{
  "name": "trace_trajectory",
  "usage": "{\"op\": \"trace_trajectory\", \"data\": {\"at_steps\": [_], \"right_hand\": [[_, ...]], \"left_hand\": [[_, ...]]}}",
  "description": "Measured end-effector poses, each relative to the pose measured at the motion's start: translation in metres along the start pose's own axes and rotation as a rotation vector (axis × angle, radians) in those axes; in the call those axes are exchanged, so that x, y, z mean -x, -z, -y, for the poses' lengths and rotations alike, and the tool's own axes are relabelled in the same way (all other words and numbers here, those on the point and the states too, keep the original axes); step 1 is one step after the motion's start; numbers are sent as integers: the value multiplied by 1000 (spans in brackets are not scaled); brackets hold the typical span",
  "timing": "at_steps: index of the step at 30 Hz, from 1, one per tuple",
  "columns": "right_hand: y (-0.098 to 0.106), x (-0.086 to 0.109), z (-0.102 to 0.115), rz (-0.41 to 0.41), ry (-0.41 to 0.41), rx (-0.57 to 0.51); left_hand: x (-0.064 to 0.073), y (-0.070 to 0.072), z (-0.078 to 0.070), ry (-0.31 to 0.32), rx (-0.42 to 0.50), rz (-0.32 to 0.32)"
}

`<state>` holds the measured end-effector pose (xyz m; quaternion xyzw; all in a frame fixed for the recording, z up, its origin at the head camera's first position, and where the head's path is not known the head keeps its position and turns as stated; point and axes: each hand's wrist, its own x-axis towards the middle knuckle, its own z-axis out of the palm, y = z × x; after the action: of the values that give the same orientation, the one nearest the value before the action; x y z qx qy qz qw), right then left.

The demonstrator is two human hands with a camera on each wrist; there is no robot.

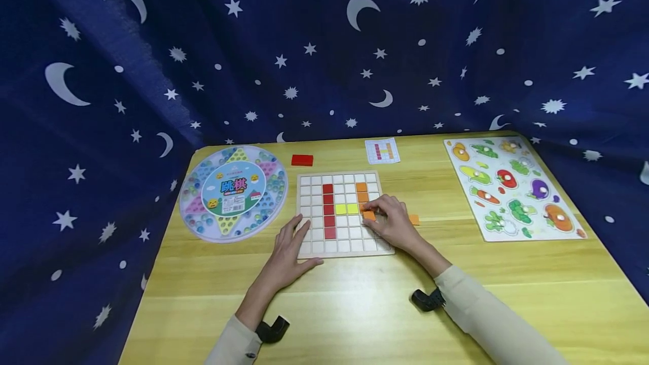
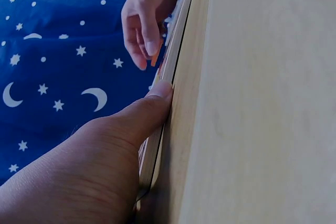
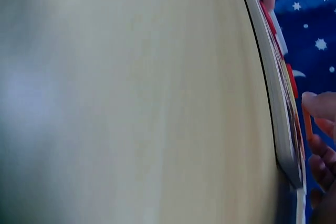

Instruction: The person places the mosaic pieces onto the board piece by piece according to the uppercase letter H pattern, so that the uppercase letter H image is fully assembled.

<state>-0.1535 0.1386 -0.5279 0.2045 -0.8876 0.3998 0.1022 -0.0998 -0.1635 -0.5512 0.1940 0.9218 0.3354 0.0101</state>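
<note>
A square wooden grid board lies on the table with a column of red tiles, two yellow tiles and an orange column set in its cells. My right hand pinches an orange square tile above the board's right part; the right wrist view shows this tile on edge between thumb and fingers. At the board's near left corner rests my left hand, fingers fairly straight along the left side. Its thumb touches the front edge. A loose orange tile lies right of the board, beside my right hand.
Behind the board lie a red block and a small pattern card. To the left is a round Chinese checkers set; to the right, a vegetable puzzle board. A starry curtain hangs behind the table.
</note>
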Motion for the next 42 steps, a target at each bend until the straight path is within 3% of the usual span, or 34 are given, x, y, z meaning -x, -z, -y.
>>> {"op": "trace_trajectory", "data": {"at_steps": [15, 31, 42], "right_hand": [[-9, 0, 2, 26, -40, 22], [-6, 1, 4, 58, -66, 27], [-6, 1, 2, 50, -28, 21]], "left_hand": [[-2, 1, -1, 17, -7, 22], [-1, 1, -2, 12, 7, 15], [0, 1, -2, 12, 9, 8]]}}
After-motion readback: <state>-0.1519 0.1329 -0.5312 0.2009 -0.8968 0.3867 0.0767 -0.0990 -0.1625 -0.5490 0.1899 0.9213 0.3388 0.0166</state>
